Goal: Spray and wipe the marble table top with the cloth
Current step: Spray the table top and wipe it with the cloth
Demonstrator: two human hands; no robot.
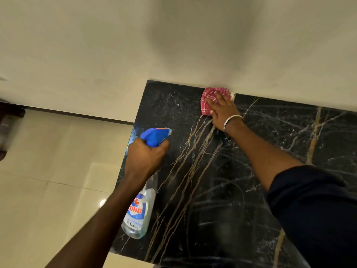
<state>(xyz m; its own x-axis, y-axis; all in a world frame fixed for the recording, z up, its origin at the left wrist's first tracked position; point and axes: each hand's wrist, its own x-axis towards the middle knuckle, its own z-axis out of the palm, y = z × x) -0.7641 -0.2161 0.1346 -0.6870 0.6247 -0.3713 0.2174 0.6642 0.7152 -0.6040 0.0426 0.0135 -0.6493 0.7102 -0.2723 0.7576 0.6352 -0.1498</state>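
Note:
The black marble table top with gold and white veins fills the right half of the view. A red checked cloth lies at its far edge against the wall. My right hand presses flat on the cloth, fingers spread, a metal bangle at the wrist. My left hand grips the neck of a clear spray bottle with a blue trigger head near the table's left edge. The nozzle points toward the far side of the table.
A cream wall runs along the far edge of the table. Glossy beige floor tiles lie to the left of the table. A dark blurred object sits at the far left edge of the view.

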